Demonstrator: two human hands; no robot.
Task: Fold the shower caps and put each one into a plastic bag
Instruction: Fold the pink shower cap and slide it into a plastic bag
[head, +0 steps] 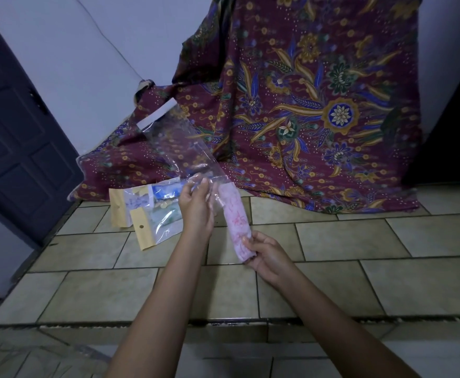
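Between the two hands, above a tiled floor point(359, 241), a rolled pink shower cap point(237, 222) runs as a slim tube from the right hand point(267, 255) up toward the left hand point(196, 205). The right fingers point(261, 245) and thumb curl round the near end of the roll and grip it. The far end reaches just beside the left fingertips, where clear film laps over its left edge; how far it sits inside cannot be told. The left fingers point(203, 184) are bent and pinch the near, open end of a clear plastic bag point(174, 137), which stretches up and away from them at a slant. A white strip point(156, 114) crosses the bag's far end, well apart from both hands. Left of the left fingers, on the floor, lie packed bags point(147, 211) with yellowish header cards, overlapping one another, with blue and green patterned contents showing through. Beyond the fingers a maroon batik cloth point(318, 105) with blue and gold flowers hangs and spreads onto the tiles. A dark panelled door point(13, 132) stands far off to the left.
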